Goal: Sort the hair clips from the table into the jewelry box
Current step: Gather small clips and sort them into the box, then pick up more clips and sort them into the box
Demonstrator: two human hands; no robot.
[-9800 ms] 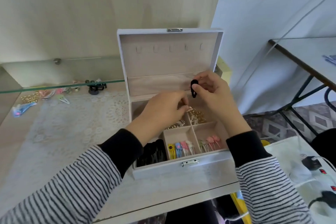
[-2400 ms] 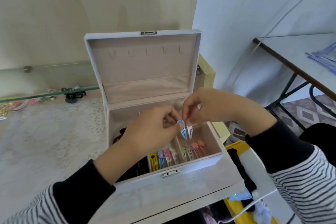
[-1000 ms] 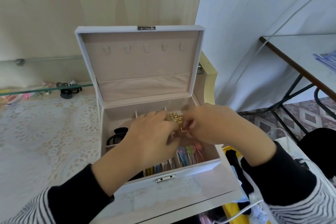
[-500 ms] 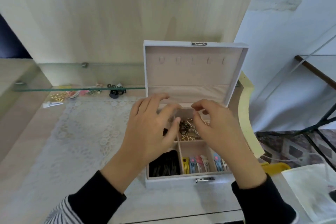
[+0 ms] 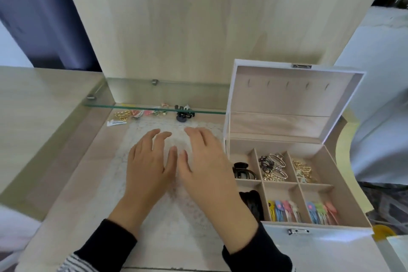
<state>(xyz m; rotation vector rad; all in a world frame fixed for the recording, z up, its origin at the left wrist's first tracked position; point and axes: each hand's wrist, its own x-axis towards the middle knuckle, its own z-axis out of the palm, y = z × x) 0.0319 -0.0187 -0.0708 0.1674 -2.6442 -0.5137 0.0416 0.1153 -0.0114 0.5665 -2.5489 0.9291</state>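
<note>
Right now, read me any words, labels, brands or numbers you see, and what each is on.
No text can be read.
The small metal plate on the top edge of the jewelry box lid is too small and blurred to show any lettering.

No legible text, number or brand mark anywhere. Small metal plate (image 5: 302,66) sits on the top edge of the jewelry box (image 5: 287,104) lid, up and right of the right grip (image 5: 205,161); any engraving is too blurred to read. Front clasp (image 5: 297,231), lower right of that grip: nothing readable.
</note>
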